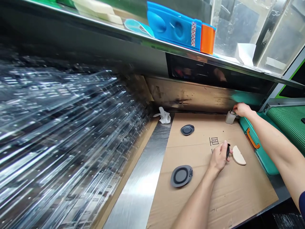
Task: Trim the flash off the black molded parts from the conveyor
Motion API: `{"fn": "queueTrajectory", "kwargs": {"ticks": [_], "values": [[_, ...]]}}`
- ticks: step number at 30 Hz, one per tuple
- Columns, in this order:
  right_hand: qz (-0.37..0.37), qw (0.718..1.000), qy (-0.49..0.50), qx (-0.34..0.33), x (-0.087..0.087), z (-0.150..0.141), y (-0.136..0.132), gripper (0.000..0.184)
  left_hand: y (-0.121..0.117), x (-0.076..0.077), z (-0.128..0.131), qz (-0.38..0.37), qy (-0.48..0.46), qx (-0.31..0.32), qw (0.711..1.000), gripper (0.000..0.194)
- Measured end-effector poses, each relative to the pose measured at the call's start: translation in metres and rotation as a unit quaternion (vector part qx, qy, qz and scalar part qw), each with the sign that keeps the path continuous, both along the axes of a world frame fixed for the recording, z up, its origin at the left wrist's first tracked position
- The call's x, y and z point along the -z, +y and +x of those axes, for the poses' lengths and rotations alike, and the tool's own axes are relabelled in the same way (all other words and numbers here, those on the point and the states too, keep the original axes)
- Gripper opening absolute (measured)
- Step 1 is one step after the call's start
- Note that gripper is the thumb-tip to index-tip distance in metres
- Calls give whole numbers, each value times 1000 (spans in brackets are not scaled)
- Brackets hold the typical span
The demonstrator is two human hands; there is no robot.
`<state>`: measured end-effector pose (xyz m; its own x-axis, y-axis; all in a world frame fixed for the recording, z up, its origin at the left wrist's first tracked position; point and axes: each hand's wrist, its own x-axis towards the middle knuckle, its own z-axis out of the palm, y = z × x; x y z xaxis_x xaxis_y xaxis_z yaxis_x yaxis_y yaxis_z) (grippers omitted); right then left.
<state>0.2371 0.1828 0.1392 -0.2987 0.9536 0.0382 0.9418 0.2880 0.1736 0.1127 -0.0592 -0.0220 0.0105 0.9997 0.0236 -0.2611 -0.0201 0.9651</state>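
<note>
My left hand [219, 156] is closed around a small black part [228, 151], seen nearly edge-on; its full shape is hidden. Beyond it, my right hand [242, 109] is at the metal top of a small whitish bottle [230, 117], fingers curled together. Whether they pinch the cap or something small is hidden. Beside the left fingertips lies a cream half-round pad [238, 156]. Two dark grey rounded parts with small clip-like edges rest flat on the cardboard [202, 203]: a smaller one [187, 129] farther back and a larger one [181, 176] nearer.
Stacked clear plastic trays [59, 136] fill the left side, beside a metal strip [140, 178]. A crumpled white cloth or tissue [164, 116] lies at the back. Under my right forearm is a teal case [264, 159]. Overhead, a shelf carries a blue holder [173, 27] with an orange end.
</note>
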Motion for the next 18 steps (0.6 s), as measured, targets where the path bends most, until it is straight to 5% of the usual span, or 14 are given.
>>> {"fn": "queueTrajectory", "kwargs": {"ticks": [9,13,18], "values": [[15,998,56,17,2,0,-16,32,2,-8,-3,-28,-46,-19,998,69],[98,964,237,-74,21,-4,-79,33,6,-13,-6,-69,-117,-97,986,78],[45,907,376,-187,86,-3,-184,24,10,-7,-6,-123,-101,-133,978,78]]}}
